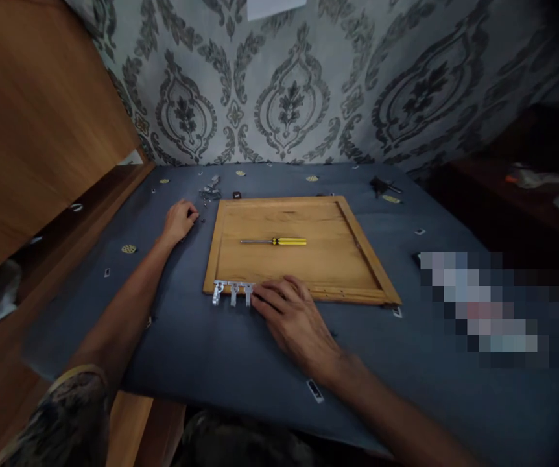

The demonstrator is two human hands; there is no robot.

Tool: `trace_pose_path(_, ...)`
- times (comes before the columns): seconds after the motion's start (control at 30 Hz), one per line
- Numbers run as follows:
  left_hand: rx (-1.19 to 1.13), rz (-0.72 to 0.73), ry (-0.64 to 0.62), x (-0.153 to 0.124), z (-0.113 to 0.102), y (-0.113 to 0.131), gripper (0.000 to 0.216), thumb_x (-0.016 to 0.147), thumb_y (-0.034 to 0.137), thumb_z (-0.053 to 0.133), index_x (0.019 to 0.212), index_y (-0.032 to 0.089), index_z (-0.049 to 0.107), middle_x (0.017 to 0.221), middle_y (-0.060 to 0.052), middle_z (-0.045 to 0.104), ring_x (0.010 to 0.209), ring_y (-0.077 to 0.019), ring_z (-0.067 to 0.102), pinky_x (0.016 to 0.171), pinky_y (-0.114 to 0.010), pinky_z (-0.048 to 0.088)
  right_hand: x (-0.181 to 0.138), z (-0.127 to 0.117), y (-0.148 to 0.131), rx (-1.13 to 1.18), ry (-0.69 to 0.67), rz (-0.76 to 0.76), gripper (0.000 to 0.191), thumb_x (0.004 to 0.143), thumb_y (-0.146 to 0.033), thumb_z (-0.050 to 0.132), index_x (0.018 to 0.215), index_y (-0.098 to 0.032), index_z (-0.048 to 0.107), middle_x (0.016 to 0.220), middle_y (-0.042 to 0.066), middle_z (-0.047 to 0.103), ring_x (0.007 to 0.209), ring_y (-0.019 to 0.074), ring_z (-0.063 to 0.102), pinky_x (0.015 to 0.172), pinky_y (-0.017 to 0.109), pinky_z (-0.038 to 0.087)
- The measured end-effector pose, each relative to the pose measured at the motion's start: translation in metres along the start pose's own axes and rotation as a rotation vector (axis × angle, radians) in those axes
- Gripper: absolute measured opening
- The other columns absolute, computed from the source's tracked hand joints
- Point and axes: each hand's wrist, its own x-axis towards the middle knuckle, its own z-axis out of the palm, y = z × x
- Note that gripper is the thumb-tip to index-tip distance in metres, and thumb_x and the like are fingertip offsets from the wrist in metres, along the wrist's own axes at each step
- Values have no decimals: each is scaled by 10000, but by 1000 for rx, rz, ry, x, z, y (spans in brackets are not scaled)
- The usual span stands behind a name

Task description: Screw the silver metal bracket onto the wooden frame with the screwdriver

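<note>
A wooden panel door point(289, 266) with a raised frame lies flat on the blue-covered table. Along its near edge, toward the left corner, sit three metal hinges point(233, 293) in a row. My right hand point(292, 311) rests over that edge with fingers extended, its fingertips at the rightmost hinge. A screwdriver point(279, 242) with a yellow and black handle lies across the panel's middle. Left of the panel, my left hand point(179, 222) is down near the cloth, fingers curled closed; whatever they hold is hidden. Small screws point(203, 220) lie just beyond its fingertips.
More metal hinge parts point(210, 189) lie behind the left hand. A dark tool point(384, 187) sits at the back right of the table point(367, 383). A blurred-out object point(478, 305) lies at the right. Wooden furniture point(41, 117) borders the left side; a patterned curtain point(289, 91) hangs behind.
</note>
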Motion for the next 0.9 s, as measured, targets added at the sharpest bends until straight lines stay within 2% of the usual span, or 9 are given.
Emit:
trace_pose_path(0.2,-9,8,-63,4,-20,18,54,884,188,647,851,163,682,1014,-96,686,1019,-267,655,1019,-416,514,0,-1,0,0,14,-8,318,983,-102,652,1256,-230,751,1258,52,805,1178,239,650,1144,494,411)
trace_pose_path(0.33,-72,126,-251,4,-43,57,87,865,243,719,861,156,719,932,-42,717,926,-214,671,913,-333,537,1,-2,-2,-3,13,-11,278,1000,-114,638,1234,-214,749,1239,59,810,1195,239,645,1147,490,406)
trace_pose_path(0.37,-110,173,-344,1,-49,71,115,861,273,738,848,159,725,887,-22,719,888,-198,674,877,-308,540,2,-3,-2,-5,17,-15,269,1009,-117,623,1227,-211,749,1234,59,812,1190,239,646,1145,490,408)
trace_pose_path(0.43,-252,313,-698,-10,-60,101,172,866,344,764,884,173,751,904,-6,735,897,-200,686,874,-304,539,2,-3,-2,-11,27,-20,257,1029,-124,595,1218,-209,746,1235,53,813,1180,237,650,1134,488,413)
trace_pose_path(0.47,-296,351,-834,-17,-64,116,180,861,364,772,889,187,761,921,-1,744,906,-205,691,881,-305,538,2,-3,-2,-16,33,-24,252,1034,-128,588,1216,-206,744,1237,51,813,1174,238,651,1125,485,418)
trace_pose_path(0.53,-344,374,-1024,-31,-70,143,170,851,373,786,842,204,768,925,0,743,934,-219,698,891,-304,540,2,-3,-2,-26,45,-28,244,1037,-130,588,1212,-199,741,1241,52,812,1164,242,653,1112,484,423)
trace_pose_path(0.57,-352,369,-1078,-37,-71,154,180,838,381,802,804,208,763,922,-4,737,938,-225,696,886,-303,543,2,-3,-1,-32,48,-28,244,1035,-127,590,1213,-198,741,1244,54,811,1163,244,653,1114,486,420)
trace_pose_path(0.7,-339,389,-1151,-49,-69,174,171,831,376,811,782,222,756,943,-15,716,950,-242,679,905,-317,541,2,-3,-1,-27,26,-28,256,1017,-119,616,1227,-190,745,1276,72,798,1177,251,638,1144,506,397)
trace_pose_path(0.9,-340,480,-1166,-47,-60,169,85,841,242,764,770,214,726,888,-6,670,877,-209,657,822,-278,523,2,-3,-1,-9,-8,-16,286,1011,-125,625,1262,-201,741,1302,74,785,1204,250,619,1160,503,384)
